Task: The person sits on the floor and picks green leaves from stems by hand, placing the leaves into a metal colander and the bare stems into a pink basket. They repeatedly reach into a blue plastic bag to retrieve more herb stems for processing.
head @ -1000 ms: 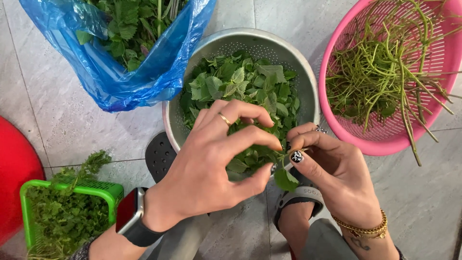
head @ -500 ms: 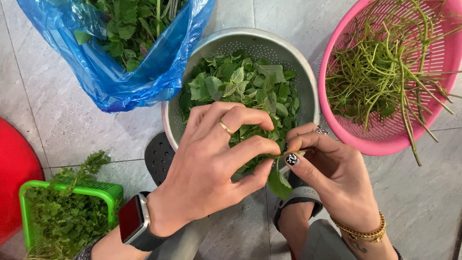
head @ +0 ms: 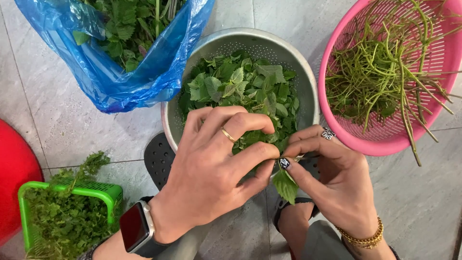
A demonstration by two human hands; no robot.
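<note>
Nearest, at the left edge, a green basket [head: 103, 192] of fine herbs sits on the tiled floor [head: 72, 139]. The left hand [head: 216, 173] and right hand [head: 332, 178] meet at the near rim of the metal colander [head: 308, 82], both hands pinching one herb sprig [head: 285, 185]; its leaf hangs with the tip pointing near, long axis running near to far. Farther off, a blue bag [head: 120, 82] of greens lies left, and a pink basket [head: 346, 130] of stripped stems right.
</note>
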